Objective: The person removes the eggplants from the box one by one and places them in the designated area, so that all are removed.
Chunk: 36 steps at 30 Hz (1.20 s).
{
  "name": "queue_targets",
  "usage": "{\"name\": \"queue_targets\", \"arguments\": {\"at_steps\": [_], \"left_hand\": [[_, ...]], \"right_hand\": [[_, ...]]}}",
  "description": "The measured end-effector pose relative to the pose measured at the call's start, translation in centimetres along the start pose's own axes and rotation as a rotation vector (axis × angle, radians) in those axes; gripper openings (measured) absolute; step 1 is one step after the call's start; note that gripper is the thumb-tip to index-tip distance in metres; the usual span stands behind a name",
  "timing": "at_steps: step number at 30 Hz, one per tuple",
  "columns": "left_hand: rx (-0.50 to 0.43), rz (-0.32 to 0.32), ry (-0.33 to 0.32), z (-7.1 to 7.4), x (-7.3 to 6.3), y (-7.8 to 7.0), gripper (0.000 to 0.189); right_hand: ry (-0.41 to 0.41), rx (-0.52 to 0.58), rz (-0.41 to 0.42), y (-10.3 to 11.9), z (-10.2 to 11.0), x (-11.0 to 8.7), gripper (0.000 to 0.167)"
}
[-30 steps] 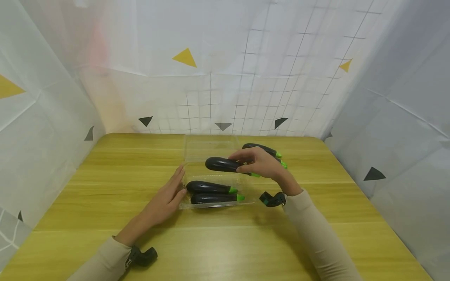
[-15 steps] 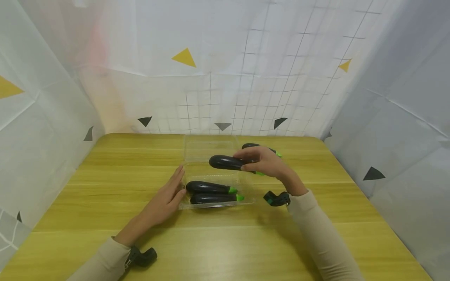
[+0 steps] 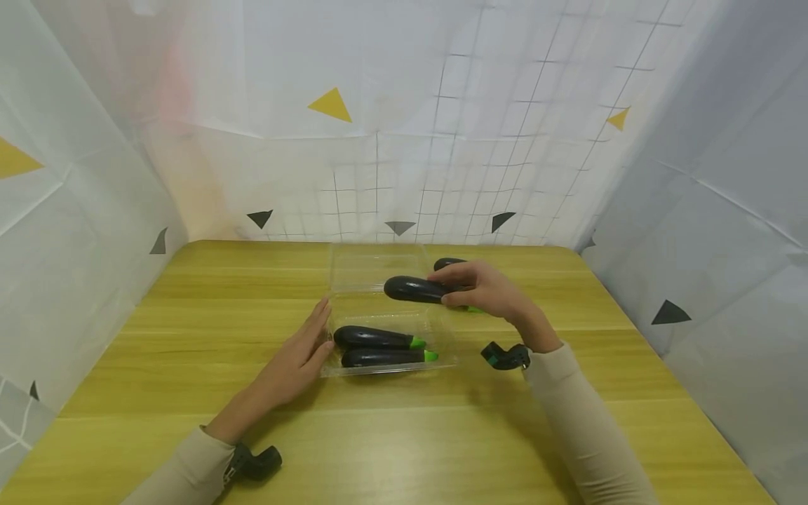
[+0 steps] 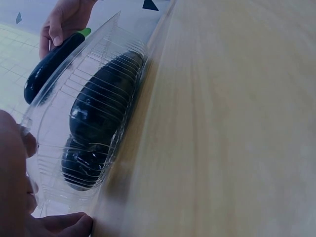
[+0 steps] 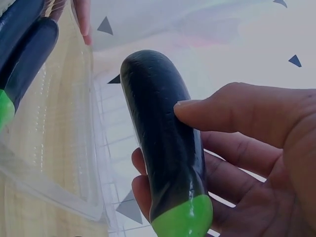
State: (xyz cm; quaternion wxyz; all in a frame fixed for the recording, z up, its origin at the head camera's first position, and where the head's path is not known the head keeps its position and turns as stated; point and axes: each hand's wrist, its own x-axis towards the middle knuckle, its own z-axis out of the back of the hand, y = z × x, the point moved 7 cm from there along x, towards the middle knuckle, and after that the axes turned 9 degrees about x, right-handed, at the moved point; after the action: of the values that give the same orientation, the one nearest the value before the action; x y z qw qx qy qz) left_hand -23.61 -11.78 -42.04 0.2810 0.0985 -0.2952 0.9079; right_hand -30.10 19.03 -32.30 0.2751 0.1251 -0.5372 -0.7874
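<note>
Held eggplant: a glossy, black, elongated eggplant with a bright green stem end (image 3: pixel 412 289) is hanging in the air at about 1 o'clock from an open, clear, rectangular plastic container (image 3: pixel 445 344), its rounded end pointing between 9 and 10 o'clock.
Right hand: the bare right hand (image 3: pixel 487 291) is pinching that eggplant, thumb pressing one side and fingers curling round the other, parted just by its thickness.
Boxed pair: two more black, green-tipped eggplants, a farther one (image 3: pixel 372 337) and a nearer one (image 3: pixel 381 358), are lying side by side in the container, green ends facing 3 o'clock.
Left hand: the bare left hand (image 3: pixel 293 361) is touching the container's side at 9 o'clock, fingers lying straight, thumb spreading apart.
Lid: the clear plastic lid (image 3: pixel 376 270) is lying back at the container's 12 o'clock.
Back eggplant: another black eggplant (image 3: pixel 447 264) is resting at 1 o'clock, partly hiding behind the right hand.
Tabletop: a yellowish, wood-grained tabletop (image 3: pixel 379 435) is carrying the container.
Sleeves: beige fabric sleeves are reaching in from 5 o'clock (image 3: pixel 587 421) and 7 o'clock (image 3: pixel 186 466).
</note>
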Motion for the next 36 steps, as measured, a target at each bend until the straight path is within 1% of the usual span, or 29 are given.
{"name": "queue_targets", "arguments": {"at_steps": [10,20,27,36], "left_hand": [[-0.001,-0.002,-0.002,-0.1,0.0,0.1,0.066],[-0.008,-0.001,0.0,-0.2,-0.1,0.2,0.066],[-0.011,-0.002,-0.004,-0.1,0.0,0.2,0.065],[-0.009,-0.003,-0.003,-0.1,0.0,0.1,0.066]], "right_hand": [[-0.024,-0.012,-0.007,0.3,0.6,-0.5,0.04],[-0.042,-0.005,-0.011,-0.4,1.8,-1.2,0.039],[-0.067,-0.049,-0.016,-1.2,2.9,-1.9,0.04],[-0.09,-0.076,-0.037,-2.0,4.1,-2.7,0.04]]}}
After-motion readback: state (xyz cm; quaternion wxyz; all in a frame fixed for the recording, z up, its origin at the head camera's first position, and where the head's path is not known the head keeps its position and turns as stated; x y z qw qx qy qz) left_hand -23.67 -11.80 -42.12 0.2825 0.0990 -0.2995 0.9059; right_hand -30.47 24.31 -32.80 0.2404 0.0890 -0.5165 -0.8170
